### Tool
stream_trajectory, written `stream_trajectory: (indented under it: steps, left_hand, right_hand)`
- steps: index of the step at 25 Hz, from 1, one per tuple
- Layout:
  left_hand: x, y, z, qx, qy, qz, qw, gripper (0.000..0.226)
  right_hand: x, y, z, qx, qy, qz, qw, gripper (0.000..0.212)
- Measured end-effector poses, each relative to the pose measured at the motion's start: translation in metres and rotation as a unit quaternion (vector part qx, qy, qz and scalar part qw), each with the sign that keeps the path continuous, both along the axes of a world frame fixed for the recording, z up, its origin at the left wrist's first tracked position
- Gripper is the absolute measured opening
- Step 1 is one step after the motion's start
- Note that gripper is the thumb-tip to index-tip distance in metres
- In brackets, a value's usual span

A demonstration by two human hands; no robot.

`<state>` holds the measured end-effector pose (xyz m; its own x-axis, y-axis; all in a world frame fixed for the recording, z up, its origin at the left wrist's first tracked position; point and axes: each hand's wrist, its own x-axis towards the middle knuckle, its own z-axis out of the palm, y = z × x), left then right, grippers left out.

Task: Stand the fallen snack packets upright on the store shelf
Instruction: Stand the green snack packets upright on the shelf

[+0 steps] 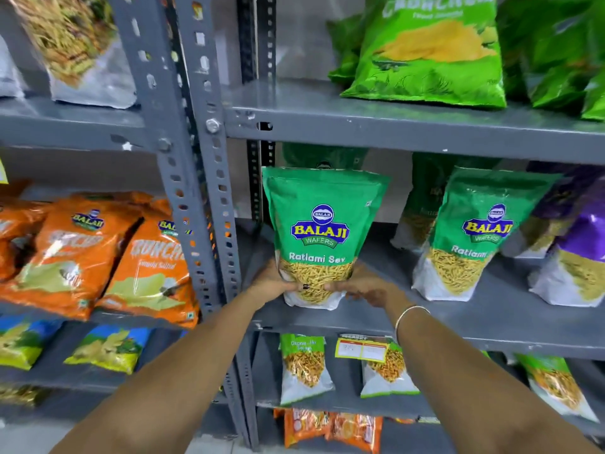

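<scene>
The left hand [273, 280] was clasped round the lower left corner of the green Ratlami Sev packet [322, 234], which stood upright near the front of the grey middle shelf [474, 326], and the right hand [366, 288] gripped the lower right corner to match. This looked like the settling step, the base being squared so the packet would stand alone. Next up, by my reckoning: let go gently and check it stays up, then turn to the second Ratlami Sev packet [471, 237], leaning back further right.
</scene>
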<state>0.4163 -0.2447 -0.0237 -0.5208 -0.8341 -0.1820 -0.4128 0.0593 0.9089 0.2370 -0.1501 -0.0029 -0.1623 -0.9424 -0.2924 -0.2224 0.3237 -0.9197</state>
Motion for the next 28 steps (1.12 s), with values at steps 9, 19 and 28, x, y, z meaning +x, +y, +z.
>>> stream_trajectory:
  steps: [9, 19, 28]
  left_hand:
    - [0.013, 0.013, 0.004, -0.019, -0.025, 0.002, 0.999, 0.093]
    - [0.010, 0.003, -0.006, -0.010, -0.022, -0.012, 1.000, 0.104]
    - [0.010, 0.005, -0.004, 0.013, -0.026, -0.016, 0.999, 0.089]
  right_hand:
    - [0.007, 0.005, -0.002, 0.034, 0.003, 0.008, 0.999, 0.060]
    - [0.008, 0.007, -0.001, 0.025, 0.006, 0.011, 1.000, 0.057]
    - [0.009, 0.006, -0.002, 0.003, 0.006, 0.012, 1.000, 0.060]
